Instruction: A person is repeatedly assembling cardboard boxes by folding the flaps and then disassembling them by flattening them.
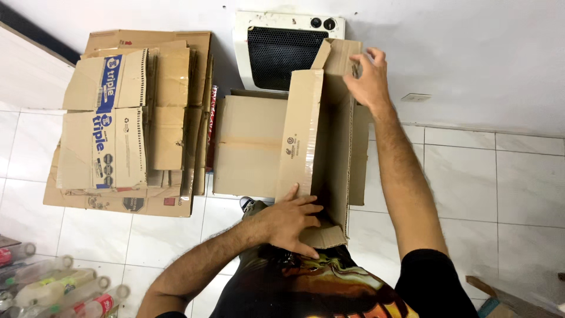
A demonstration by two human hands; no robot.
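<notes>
Plastic bottles [50, 288] are seen lying on the tiled floor [518, 194], low and far left of the left hand's fingers. A stack of flattened cartons [132, 121] is laid on the floor, up and well left of those fingers. A flat cardboard sheet [250, 147] is seen just left of the open box, above the left fingers. The left hand [290, 222] is pressed flat, fingers [307, 207] spread wide, on the near bottom flap of the cardboard box [329, 147]; nothing is gripped by it. The box is held up between both hands in front of the torso, its open inside turned toward the camera. A white heater with a black grille [276, 50] is seen on the wall behind the box, left of the right fingers. The right hand [368, 82] is set on the far top flap, fingers [376, 56] curled narrow over its edge, holding it.
</notes>
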